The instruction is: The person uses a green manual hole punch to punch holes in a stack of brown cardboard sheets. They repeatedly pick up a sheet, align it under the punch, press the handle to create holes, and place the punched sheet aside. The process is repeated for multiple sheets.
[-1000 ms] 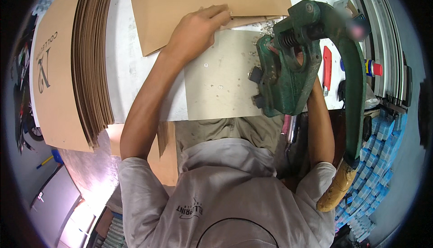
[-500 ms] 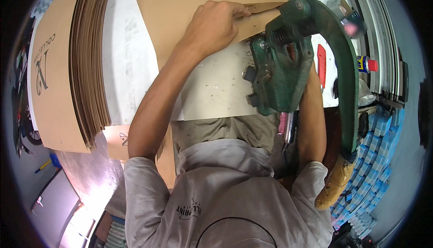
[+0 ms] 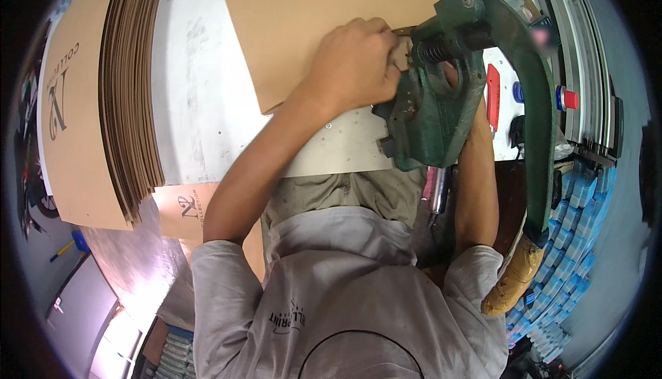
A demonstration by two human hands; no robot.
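Observation:
My left hand (image 3: 362, 65) is closed on the near edge of a brown kraft paper bag (image 3: 296, 41) with a dark printed emblem, right beside the head of a green cast-metal hand press (image 3: 441, 96). Its fingers bend over the bag's edge, partly hiding it. Behind the press runs my right forearm (image 3: 477, 193); the press covers most of that hand, so its fingers and anything in them are hidden. Under the press lies a pale metal plate (image 3: 338, 148) with a small ring-shaped metal piece (image 3: 329, 125) on it.
A thick stack of kraft bags (image 3: 83, 103) stands at the left of the white table (image 3: 196, 68). Right of the press lie a red cutter (image 3: 493, 96) and a red-capped can (image 3: 569, 99). The press's long curved lever (image 3: 541, 124) reaches down to a tape-wrapped grip (image 3: 514, 289).
My left hand has moved right, up against the press head, and its fingers have curled in. The bag has shifted right with it. My right arm stays behind the press.

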